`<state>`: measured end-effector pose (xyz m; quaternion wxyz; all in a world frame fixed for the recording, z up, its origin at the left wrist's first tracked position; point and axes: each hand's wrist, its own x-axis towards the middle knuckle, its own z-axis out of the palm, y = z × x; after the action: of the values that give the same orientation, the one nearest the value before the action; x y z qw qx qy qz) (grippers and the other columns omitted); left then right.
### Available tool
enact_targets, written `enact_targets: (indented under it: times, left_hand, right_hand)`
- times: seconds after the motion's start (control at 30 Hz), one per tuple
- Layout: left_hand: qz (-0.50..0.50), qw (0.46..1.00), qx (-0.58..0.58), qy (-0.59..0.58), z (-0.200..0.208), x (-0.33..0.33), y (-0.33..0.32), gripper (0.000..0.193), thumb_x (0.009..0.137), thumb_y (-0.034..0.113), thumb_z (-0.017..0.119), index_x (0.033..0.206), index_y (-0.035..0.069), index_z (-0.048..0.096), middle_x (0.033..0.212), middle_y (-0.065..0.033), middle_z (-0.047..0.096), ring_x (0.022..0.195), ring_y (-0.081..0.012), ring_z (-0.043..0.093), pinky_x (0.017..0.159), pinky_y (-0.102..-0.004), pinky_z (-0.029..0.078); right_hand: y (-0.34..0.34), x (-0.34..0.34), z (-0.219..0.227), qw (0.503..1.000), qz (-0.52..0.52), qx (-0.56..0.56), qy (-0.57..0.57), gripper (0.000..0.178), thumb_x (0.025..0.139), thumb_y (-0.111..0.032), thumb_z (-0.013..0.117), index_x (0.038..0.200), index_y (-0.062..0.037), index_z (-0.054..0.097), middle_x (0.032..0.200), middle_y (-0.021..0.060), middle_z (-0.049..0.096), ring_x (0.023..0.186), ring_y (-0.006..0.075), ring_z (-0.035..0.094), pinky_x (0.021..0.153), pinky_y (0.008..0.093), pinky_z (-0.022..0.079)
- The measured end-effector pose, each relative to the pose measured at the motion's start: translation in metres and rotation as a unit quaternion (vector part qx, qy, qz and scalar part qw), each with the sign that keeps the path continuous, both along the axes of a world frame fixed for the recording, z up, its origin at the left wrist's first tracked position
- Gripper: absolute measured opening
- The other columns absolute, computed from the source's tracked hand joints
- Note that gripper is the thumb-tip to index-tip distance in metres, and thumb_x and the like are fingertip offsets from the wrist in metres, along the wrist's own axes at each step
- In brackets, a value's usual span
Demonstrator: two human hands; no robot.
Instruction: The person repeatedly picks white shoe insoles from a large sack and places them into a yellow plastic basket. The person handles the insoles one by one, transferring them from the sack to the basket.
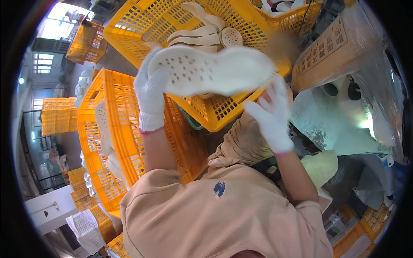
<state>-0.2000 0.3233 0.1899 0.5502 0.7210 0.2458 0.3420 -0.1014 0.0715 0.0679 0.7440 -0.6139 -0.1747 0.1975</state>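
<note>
A white shoe sole, dotted with small dark holes at one end, is held up in front of me and slightly blurred. My left hand, in a white knit glove, grips its holed end. Close to the other end is my right hand, gloved the same way, fingers spread apart; I see no firm hold by it. Behind the sole stands a tilted yellow plastic crate, with several cream soles stacked in it, partly hidden by the one I hold.
Left of me an orange crate holds more pale soles. At the right stand a plastic-wrapped cardboard box and a pale green-white surface. Another yellow crate is at the back. Stacked crates line the far left.
</note>
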Motion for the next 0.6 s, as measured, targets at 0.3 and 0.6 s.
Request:
enact_targets:
  times: [0.3, 0.6]
  left_hand:
    - [-0.388, 0.625, -0.659, 0.160, -0.163, 0.070, -0.264, 0.048, 0.096, 0.009, 0.072, 0.142, 0.004, 0.057, 0.129, -0.0095, 0.068, 0.116, -0.0228, 0.067, 0.101, -0.0461, 0.057]
    - [-0.449, 0.674, -0.582, 0.083, -0.136, 0.152, -0.449, 0.040, 0.101, 0.013, 0.063, 0.138, -0.002, 0.058, 0.129, -0.0189, 0.067, 0.118, -0.0309, 0.066, 0.101, -0.0430, 0.055]
  right_hand:
    - [-0.275, -0.055, 0.073, 0.889, -0.425, -0.113, 0.124, 0.045, 0.101, -0.010, 0.063, 0.140, 0.0107, 0.057, 0.130, 0.0193, 0.068, 0.115, 0.0269, 0.070, 0.095, 0.0410, 0.060]
    - [-0.273, -0.094, 0.069, 0.774, -0.499, -0.369, -0.124, 0.055, 0.100, -0.017, 0.069, 0.146, 0.0055, 0.048, 0.128, 0.0228, 0.066, 0.106, 0.0328, 0.071, 0.090, 0.0415, 0.057]
